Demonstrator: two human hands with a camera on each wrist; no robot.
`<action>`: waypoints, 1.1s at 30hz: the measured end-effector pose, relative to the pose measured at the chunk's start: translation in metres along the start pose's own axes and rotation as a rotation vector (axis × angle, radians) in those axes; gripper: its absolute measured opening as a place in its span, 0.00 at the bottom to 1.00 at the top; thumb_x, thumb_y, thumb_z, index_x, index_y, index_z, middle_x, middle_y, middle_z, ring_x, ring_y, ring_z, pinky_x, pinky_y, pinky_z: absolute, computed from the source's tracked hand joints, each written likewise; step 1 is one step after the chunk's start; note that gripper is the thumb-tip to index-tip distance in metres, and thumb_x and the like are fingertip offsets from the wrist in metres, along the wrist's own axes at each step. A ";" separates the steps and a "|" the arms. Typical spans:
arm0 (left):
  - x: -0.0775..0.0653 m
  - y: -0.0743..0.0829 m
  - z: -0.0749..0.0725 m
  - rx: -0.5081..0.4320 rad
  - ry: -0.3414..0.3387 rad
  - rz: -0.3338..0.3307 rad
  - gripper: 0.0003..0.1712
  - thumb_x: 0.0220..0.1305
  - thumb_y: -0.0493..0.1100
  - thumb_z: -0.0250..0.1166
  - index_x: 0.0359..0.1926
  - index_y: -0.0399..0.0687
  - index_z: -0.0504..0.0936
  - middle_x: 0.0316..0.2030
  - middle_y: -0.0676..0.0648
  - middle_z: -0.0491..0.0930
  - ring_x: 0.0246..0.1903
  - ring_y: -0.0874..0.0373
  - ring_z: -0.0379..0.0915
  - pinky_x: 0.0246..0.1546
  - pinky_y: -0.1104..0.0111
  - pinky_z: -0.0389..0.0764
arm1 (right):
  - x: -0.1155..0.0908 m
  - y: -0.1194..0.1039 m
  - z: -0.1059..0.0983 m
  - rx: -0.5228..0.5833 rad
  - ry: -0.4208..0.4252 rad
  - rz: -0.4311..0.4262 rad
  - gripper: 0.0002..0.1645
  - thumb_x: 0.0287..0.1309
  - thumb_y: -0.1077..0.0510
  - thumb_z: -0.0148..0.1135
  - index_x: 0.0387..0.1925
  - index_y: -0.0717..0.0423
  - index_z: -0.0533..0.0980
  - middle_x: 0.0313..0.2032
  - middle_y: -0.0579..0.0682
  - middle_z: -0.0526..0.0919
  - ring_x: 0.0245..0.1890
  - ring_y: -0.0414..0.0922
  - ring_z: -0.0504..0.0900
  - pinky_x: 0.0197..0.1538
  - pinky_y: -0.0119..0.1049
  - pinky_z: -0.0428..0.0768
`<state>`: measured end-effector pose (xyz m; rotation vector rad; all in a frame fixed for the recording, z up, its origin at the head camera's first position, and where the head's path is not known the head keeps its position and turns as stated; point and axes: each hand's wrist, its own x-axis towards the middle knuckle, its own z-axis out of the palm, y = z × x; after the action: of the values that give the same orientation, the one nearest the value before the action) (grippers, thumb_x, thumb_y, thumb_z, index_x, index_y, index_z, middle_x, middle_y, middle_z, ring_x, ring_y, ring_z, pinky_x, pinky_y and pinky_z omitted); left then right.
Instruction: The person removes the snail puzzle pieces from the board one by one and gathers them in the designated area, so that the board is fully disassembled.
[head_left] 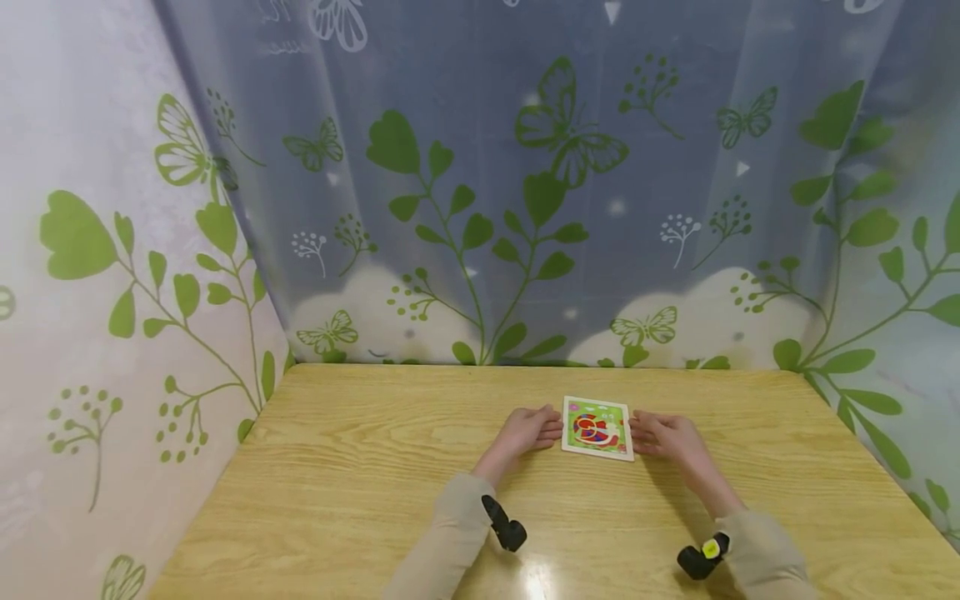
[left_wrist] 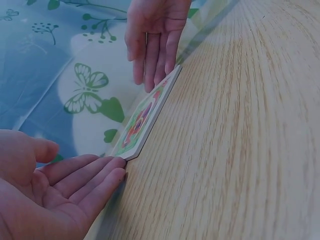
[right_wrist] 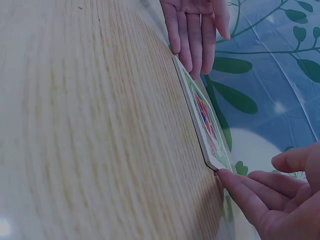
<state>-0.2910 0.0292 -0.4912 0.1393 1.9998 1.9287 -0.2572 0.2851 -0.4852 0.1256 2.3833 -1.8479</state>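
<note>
A square wooden picture-puzzle board [head_left: 597, 429], with a cream rim and a red, blue and white snail on green, lies flat on the table. At its left edge is my left hand [head_left: 528, 429], fingers extended and palm turned inward. My right hand [head_left: 667, 437] mirrors it at the right edge. In the left wrist view, fingertips of the left hand [left_wrist: 65, 195] meet a corner of the board [left_wrist: 142, 122]. The right wrist view shows the right hand [right_wrist: 280, 200] with a fingertip right at the near corner of the board [right_wrist: 202, 120].
The wood-grain table [head_left: 360, 492] ends at the back against a blue-grey curtain [head_left: 465, 208] printed with green leaves and butterflies. Pale patterned cloth [head_left: 97, 333] hangs along the left, and more on the right. Each sleeved wrist bears a small black camera [head_left: 512, 533].
</note>
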 end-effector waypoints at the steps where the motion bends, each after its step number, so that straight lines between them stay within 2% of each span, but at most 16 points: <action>1: -0.001 0.000 -0.001 0.004 0.001 -0.001 0.26 0.81 0.46 0.49 0.62 0.26 0.76 0.55 0.32 0.82 0.55 0.44 0.82 0.54 0.61 0.84 | -0.001 -0.001 0.001 -0.009 -0.002 0.001 0.33 0.80 0.55 0.43 0.69 0.82 0.59 0.66 0.76 0.67 0.53 0.47 0.84 0.51 0.35 0.85; 4: -0.004 0.000 -0.003 0.006 0.002 -0.006 0.26 0.81 0.46 0.48 0.62 0.26 0.76 0.56 0.32 0.82 0.55 0.44 0.81 0.54 0.61 0.83 | -0.004 -0.004 0.004 -0.015 -0.007 0.007 0.33 0.80 0.54 0.43 0.69 0.81 0.59 0.66 0.76 0.67 0.57 0.53 0.83 0.51 0.36 0.85; 9: -0.008 0.000 -0.006 -0.002 0.007 -0.013 0.27 0.81 0.47 0.49 0.61 0.26 0.76 0.55 0.32 0.82 0.55 0.44 0.81 0.54 0.61 0.83 | -0.006 -0.005 0.007 0.005 -0.015 0.004 0.32 0.80 0.55 0.43 0.69 0.81 0.60 0.66 0.76 0.67 0.54 0.48 0.84 0.51 0.36 0.85; 15: -0.014 0.001 -0.008 -0.004 0.023 -0.012 0.27 0.81 0.46 0.49 0.61 0.25 0.76 0.55 0.31 0.82 0.55 0.43 0.81 0.54 0.60 0.83 | -0.006 -0.003 0.012 -0.004 -0.029 -0.005 0.32 0.80 0.56 0.43 0.69 0.81 0.60 0.66 0.76 0.67 0.56 0.50 0.83 0.51 0.36 0.85; 21: -0.020 0.000 -0.013 0.007 0.024 -0.004 0.27 0.81 0.46 0.49 0.61 0.24 0.76 0.55 0.31 0.81 0.55 0.43 0.81 0.54 0.60 0.83 | -0.007 -0.002 0.017 0.012 -0.030 -0.015 0.32 0.79 0.57 0.43 0.67 0.83 0.60 0.64 0.77 0.69 0.52 0.46 0.85 0.49 0.35 0.86; 28: -0.026 -0.004 -0.018 0.013 0.029 0.006 0.27 0.82 0.46 0.47 0.61 0.25 0.76 0.55 0.31 0.81 0.55 0.43 0.81 0.54 0.60 0.83 | -0.010 -0.004 0.023 0.017 -0.038 -0.001 0.31 0.80 0.56 0.44 0.69 0.81 0.60 0.66 0.76 0.67 0.59 0.56 0.81 0.52 0.38 0.85; 33: -0.030 -0.004 -0.020 0.013 0.031 0.011 0.27 0.82 0.46 0.47 0.61 0.25 0.76 0.55 0.31 0.81 0.55 0.42 0.81 0.53 0.59 0.84 | -0.012 -0.006 0.026 -0.006 -0.043 0.000 0.32 0.81 0.55 0.42 0.69 0.80 0.59 0.67 0.76 0.67 0.61 0.59 0.78 0.53 0.39 0.85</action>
<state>-0.2687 0.0005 -0.4889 0.1251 2.0354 1.9367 -0.2448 0.2585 -0.4838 0.0851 2.3606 -1.8237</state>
